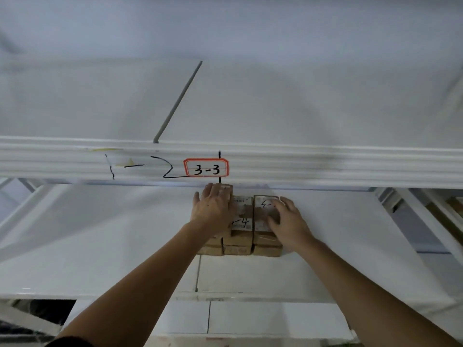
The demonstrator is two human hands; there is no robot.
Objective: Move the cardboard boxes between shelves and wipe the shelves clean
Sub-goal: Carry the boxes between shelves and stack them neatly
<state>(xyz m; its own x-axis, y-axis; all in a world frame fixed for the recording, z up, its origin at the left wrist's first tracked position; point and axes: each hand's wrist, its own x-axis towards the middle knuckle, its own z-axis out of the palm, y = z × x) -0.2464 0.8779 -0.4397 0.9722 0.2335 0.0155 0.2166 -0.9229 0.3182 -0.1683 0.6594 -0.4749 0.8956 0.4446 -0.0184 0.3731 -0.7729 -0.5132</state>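
- My left hand (213, 209) lies flat on the left part of the cardboard boxes (241, 226), its fingers straight and close together, pointing toward the back of the shelf.
- My right hand (288, 219) rests on the right box (263, 209); the fingers are spread and a little bent over its top, but I cannot tell if they really pinch an edge.
- The boxes stand as a small stack on the lower shelf (100, 234), near the middle, about three side by side and in more than one layer. They are directly in front of me, under the front beam (325, 166) of the upper shelf.
- The long side of the group runs left to right, so each hand takes one end. Both hands are equally near; neither needs to reach across.
- The beam with the red label "3-3" (206, 168) hangs just above the back of the stack. I judge this is the edge to respect: the boxes should come toward me first, low, and only then go up.
- To the left and right of the stack the lower shelf is bare white surface, so there is room to slide sideways.
- The upper shelf (275, 101) also shows open surface; a thin grey rod (179, 101) lies across it on the left.
- The stack is loose, so I think the boxes may slip apart if I squeeze unevenly.
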